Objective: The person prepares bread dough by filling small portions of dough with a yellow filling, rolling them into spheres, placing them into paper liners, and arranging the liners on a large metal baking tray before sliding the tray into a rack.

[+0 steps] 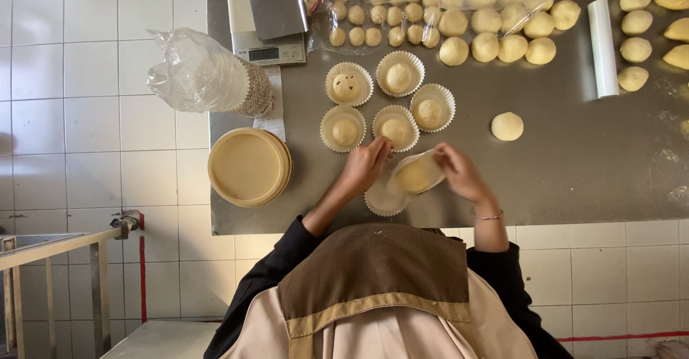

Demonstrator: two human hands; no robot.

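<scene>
Left hand (366, 165) and right hand (459, 172) pinched a dough-filled paper baking cup (416, 175); next, setting it beside the filled cups (395, 127) probably called for level placement.

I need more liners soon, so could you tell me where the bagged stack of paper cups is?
In the head view, the bagged stack of paper cups lies at the steel table's left edge, below the scale, above the round lids.

Pale cream dough balls (507, 126) sat in white pleated paper cups (345, 86) on the dull grey steel worktop (574, 165); tan round lids (247, 167) lay at its left edge.
</scene>
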